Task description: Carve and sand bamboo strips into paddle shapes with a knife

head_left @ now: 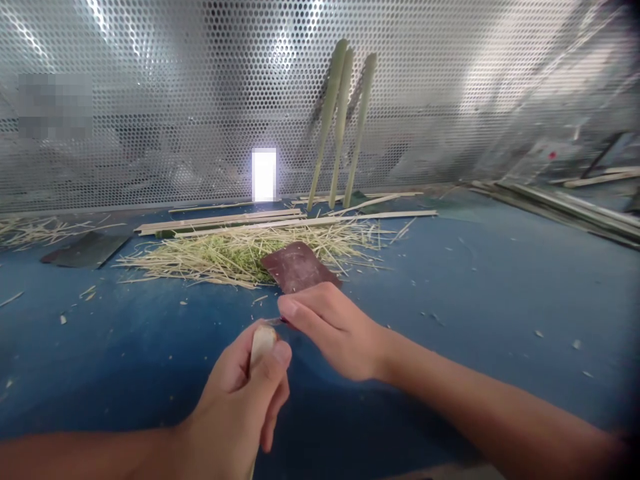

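Note:
My left hand (240, 393) grips a pale piece of bamboo (261, 348) upright, its top end sticking out above the fingers and its lower end showing below them. My right hand (330, 327) is curled just above and beyond it, and a small blade (273, 321) sticks out from the fingers towards the bamboo's top. The knife's handle is mostly hidden, with a bit of red showing. A maroon sheet of sandpaper (297, 267) lies just past my right fingers, on the edge of a heap of bamboo shavings (240, 259).
Long bamboo strips (225, 222) lie behind the shavings. Several green bamboo stalks (340, 120) lean against a perforated metal screen (170, 87). A dark sheet (85, 250) lies at left on the blue work surface (475, 280), which is scattered with chips. Metal rails (565, 207) run along the right.

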Demonstrator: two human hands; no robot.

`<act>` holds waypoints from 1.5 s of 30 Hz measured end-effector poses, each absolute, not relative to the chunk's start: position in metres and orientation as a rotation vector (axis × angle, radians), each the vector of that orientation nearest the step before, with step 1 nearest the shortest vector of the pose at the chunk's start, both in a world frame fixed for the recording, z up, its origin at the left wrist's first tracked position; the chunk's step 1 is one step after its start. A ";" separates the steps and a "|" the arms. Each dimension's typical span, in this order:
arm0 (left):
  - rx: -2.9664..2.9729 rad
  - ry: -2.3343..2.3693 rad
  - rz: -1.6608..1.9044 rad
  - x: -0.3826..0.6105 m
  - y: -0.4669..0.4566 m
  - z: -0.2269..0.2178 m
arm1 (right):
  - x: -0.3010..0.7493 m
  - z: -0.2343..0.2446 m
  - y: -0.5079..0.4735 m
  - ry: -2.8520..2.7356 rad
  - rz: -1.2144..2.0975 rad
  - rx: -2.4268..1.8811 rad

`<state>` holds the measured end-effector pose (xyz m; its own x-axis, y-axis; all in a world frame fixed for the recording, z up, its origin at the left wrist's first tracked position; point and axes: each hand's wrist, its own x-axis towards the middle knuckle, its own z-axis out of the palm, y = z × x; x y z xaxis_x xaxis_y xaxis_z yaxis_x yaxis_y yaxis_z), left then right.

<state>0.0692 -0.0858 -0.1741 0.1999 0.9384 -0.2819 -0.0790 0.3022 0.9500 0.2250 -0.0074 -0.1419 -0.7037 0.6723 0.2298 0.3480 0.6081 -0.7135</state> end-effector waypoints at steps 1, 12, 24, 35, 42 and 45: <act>1.000 1.131 0.917 0.069 -0.086 -0.175 | 0.225 -0.142 -0.008 -2.349 0.904 -0.776; 1.230 1.029 0.754 0.050 -0.085 -0.188 | 0.224 -0.146 0.004 -2.406 0.756 -0.976; 1.177 0.996 0.696 0.055 -0.080 -0.183 | 0.223 -0.146 0.005 -2.250 0.766 -1.020; 1.030 0.938 0.882 0.053 -0.089 -0.187 | 0.228 -0.134 -0.002 -2.382 0.714 -1.022; 1.128 1.060 1.007 0.048 -0.092 -0.183 | 0.230 -0.100 -0.019 -2.540 0.635 -0.945; 1.131 1.042 1.064 0.045 -0.090 -0.181 | 0.230 -0.095 -0.020 -2.667 0.682 -0.833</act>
